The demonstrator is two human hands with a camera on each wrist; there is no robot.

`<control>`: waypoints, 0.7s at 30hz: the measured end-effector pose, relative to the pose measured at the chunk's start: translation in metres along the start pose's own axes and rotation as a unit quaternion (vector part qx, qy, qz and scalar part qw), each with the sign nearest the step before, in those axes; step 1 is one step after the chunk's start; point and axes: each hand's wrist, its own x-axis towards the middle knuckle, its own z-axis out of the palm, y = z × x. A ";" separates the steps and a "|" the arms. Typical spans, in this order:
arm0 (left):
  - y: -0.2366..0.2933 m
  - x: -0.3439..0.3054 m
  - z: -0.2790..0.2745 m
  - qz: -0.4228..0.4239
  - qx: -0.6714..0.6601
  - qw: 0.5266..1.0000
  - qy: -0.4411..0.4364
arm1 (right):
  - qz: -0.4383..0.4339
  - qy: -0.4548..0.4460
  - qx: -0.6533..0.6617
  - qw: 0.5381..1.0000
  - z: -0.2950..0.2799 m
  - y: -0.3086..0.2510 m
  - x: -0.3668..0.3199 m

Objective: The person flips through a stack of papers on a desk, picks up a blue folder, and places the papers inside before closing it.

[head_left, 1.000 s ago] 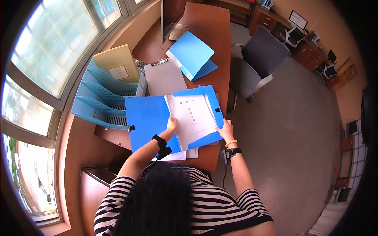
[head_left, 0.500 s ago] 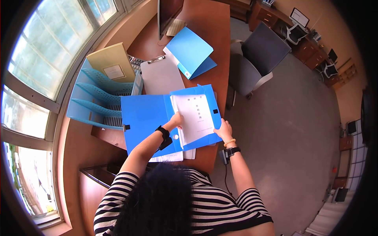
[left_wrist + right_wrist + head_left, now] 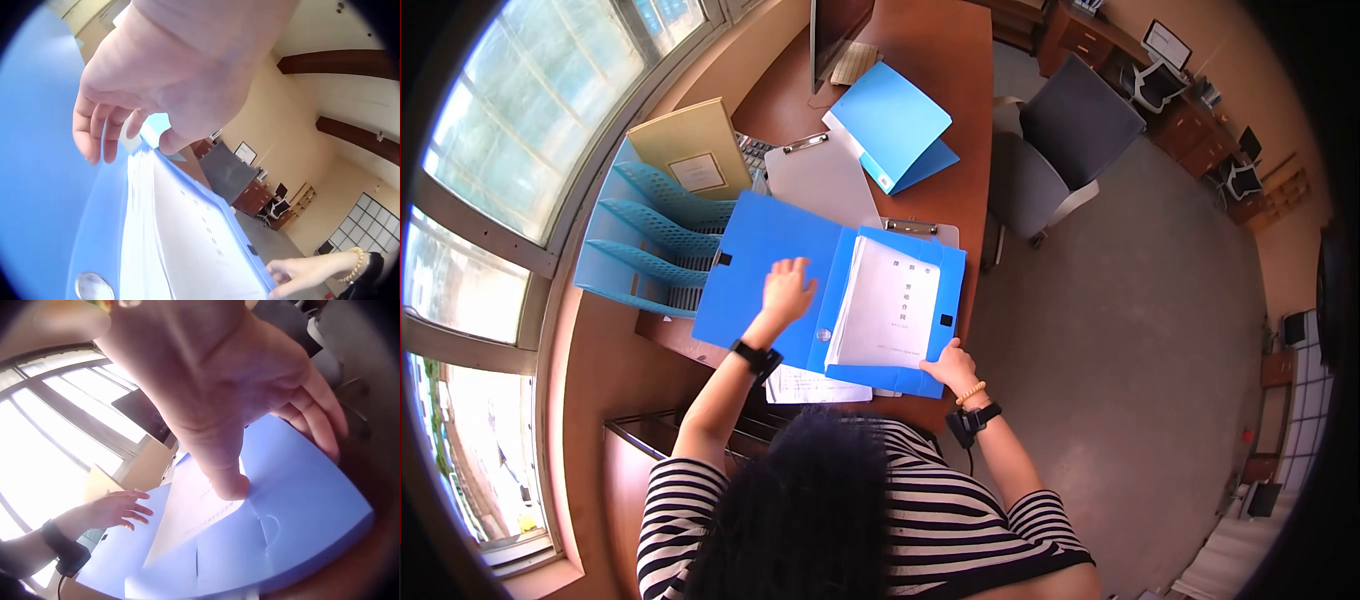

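Note:
An open blue file box (image 3: 785, 240) lies across the near part of the desk, its cover spread to the left. In its right half rests a stack of white papers (image 3: 890, 300) with a printed title page on top. My right hand (image 3: 952, 368) grips the lower right edge of the box; in the right wrist view its thumb (image 3: 231, 484) lies inside and the fingers go round the outer side. Above the cover hovers my left hand (image 3: 788, 292), fingers spread and holding nothing. The left wrist view shows a round metal-rimmed hole (image 3: 94, 286) in the box's spine.
A light blue folder (image 3: 895, 115) stands tented farther back. Grey clipboards (image 3: 825, 185) lie under and behind the box. To the left is a blue file rack (image 3: 615, 250) with a tan folder (image 3: 690, 150). A grey chair (image 3: 1065, 140) stands right of the desk (image 3: 965, 60).
My left hand has let go of the papers' left edge and moved left over the cover. The box has turned clockwise, uncovering a clipboard's clip behind it. My right hand still grips the edge.

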 end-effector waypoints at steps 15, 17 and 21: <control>-0.144 -0.058 -0.059 -0.091 -0.251 0.959 0.098 | -0.020 -0.045 0.025 0.998 0.013 0.009 -0.007; -0.112 -0.060 -0.092 -0.062 -0.413 0.908 -0.013 | -0.020 -0.106 0.090 0.990 0.007 0.014 -0.008; -0.051 -0.059 -0.132 0.031 -0.411 0.906 -0.094 | -0.049 -0.102 0.133 0.985 -0.002 0.033 -0.010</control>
